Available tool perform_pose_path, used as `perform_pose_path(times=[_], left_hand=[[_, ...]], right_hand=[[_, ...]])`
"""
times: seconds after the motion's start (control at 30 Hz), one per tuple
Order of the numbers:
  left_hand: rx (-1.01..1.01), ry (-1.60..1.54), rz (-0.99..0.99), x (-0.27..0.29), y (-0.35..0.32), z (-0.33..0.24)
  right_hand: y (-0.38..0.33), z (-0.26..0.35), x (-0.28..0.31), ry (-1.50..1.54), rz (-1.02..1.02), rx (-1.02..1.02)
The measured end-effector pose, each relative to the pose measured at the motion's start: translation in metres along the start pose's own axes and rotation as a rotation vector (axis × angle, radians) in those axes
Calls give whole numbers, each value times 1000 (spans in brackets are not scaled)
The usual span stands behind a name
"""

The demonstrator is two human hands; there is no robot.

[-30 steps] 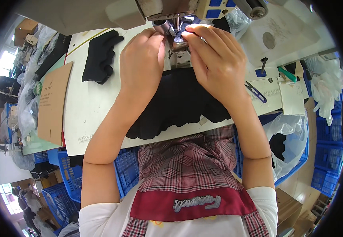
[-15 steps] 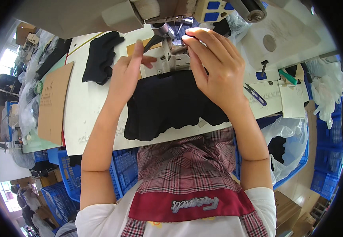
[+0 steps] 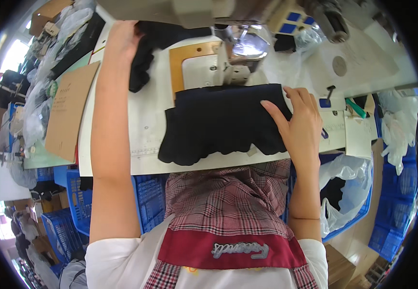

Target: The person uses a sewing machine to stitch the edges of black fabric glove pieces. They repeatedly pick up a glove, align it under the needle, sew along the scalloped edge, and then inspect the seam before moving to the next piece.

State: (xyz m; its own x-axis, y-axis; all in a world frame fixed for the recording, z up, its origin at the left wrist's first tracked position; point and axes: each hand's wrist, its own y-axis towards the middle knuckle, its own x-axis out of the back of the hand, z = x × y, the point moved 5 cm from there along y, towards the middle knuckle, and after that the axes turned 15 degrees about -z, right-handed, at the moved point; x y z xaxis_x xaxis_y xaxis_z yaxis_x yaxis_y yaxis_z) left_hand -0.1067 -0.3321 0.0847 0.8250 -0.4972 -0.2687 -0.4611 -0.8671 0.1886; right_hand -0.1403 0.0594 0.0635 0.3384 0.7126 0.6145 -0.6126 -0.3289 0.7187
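A folded black cloth piece [image 3: 223, 123] with a wavy near edge lies on the white sewing table in front of me. My right hand [image 3: 301, 123] rests at its right edge, the thumb on the cloth and the fingers apart from it. My left hand [image 3: 124, 41] reaches to the far left and is closed on a second black cloth piece [image 3: 142, 70]. Some of its fingertips are hidden. From there, black cloth stretches right toward the sewing machine [image 3: 247, 43], whose lamp shines brightly. Thread snips [image 3: 324, 133] show partly beside my right hand.
The machine head overhangs the table's far side. A tan plate [image 3: 176, 67] lies left of the needle area. Cardboard [image 3: 71, 113] stands at the left edge. A green-handled tool [image 3: 356, 108] lies to the right. Blue baskets [image 3: 151, 202] and a plastic-lined bin [image 3: 346, 192] sit below the table.
My left hand has moved from near the machine to the far left and taken hold of black cloth. My right hand has come back from the needle area to the folded cloth's right edge.
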Motion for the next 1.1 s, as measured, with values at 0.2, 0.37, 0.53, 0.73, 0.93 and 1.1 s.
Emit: perform_pose_path(times=[0.2, 0.37, 0.53, 0.73, 0.93, 1.1], left_hand=[[-319, 989, -44, 110, 67, 39], [-722, 1251, -282, 152, 54, 83], [-482, 631, 93, 23, -93, -14], [-235, 470, 611, -58, -181, -25], [-83, 441, 608, -65, -179, -18], [-54, 413, 592, -61, -162, -12]], right_hand=[[-6, 11, -1, -63, -70, 38], [-4, 1, 0, 227, -106, -201], [20, 13, 13, 696, -103, -408], [39, 26, -3, 790, 8, -382], [42, 21, 18, 447, -5, 281], [34, 38, 15, 439, 126, 417]])
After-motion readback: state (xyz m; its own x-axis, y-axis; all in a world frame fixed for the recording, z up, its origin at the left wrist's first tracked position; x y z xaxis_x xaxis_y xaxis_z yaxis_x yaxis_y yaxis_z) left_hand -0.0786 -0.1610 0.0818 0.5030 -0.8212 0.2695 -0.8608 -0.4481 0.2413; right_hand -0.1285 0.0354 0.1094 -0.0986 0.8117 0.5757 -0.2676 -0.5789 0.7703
